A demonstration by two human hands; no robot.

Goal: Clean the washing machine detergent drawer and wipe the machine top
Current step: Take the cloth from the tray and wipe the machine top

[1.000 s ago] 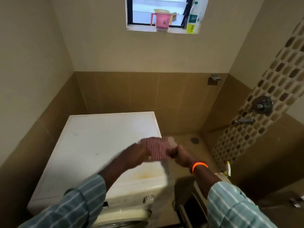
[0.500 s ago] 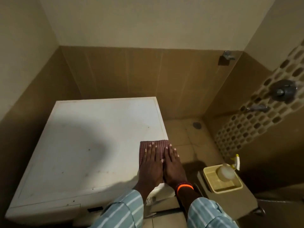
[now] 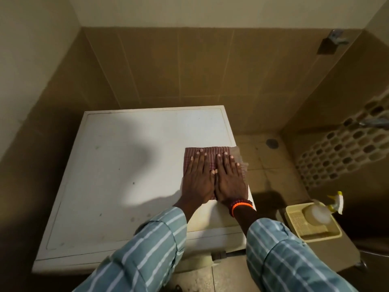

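Observation:
A white washing machine top (image 3: 126, 175) fills the middle of the head view, with small dark specks on it. A red-and-white striped cloth (image 3: 212, 152) lies flat near its right edge, one corner hanging over the side. My left hand (image 3: 196, 180) and my right hand (image 3: 229, 180) press flat on the cloth side by side, fingers stretched forward. An orange band and dark beads circle my right wrist. The detergent drawer is not in view.
A yellow tray (image 3: 315, 230) with a spray bottle (image 3: 317, 211) lying in it sits on a low surface to the right. Tiled walls close in behind and to the left. A floor drain (image 3: 272, 142) lies beyond the machine's right side.
A second ago both hands held the cloth bunched up in the air. They then laid it flat on the machine top, and both hands have since slid it forward along the right edge.

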